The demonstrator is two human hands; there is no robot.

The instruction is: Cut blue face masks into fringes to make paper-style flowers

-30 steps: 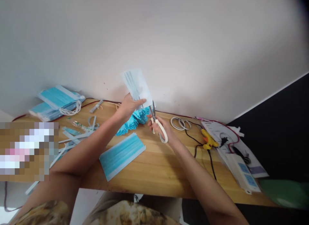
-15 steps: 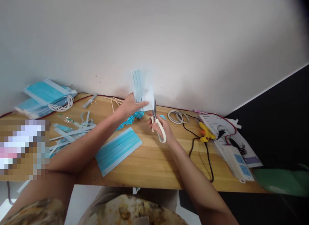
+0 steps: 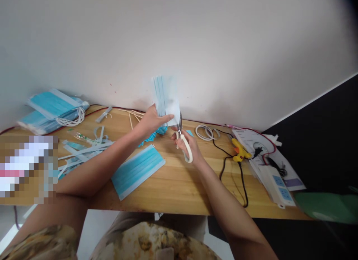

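Note:
My left hand (image 3: 153,120) is closed on a blue and white face mask (image 3: 160,90), held upright above the table near the wall, thumb across its white side. In my right hand (image 3: 188,141) is a pair of scissors with white handles (image 3: 187,150). Their dark blades (image 3: 180,122) point up at the right edge of the mask; whether they are open or closed is hard to tell. Behind my left wrist lies a ruffled blue piece (image 3: 159,131), partly hidden. Another face mask (image 3: 138,172) lies flat on the table below my hands.
Cut strips (image 3: 81,154) lie scattered at left, with stacked masks (image 3: 53,107) and white cords (image 3: 73,118) behind. Thin sticks (image 3: 131,114) are by the wall. To the right are tape rings (image 3: 205,132), a yellow glue gun (image 3: 239,150) with its cable, papers and a power strip (image 3: 278,187).
Both hands keep hold of the mask and scissors, with the blades still at the mask's right edge. The view has shifted slightly; little else differs.

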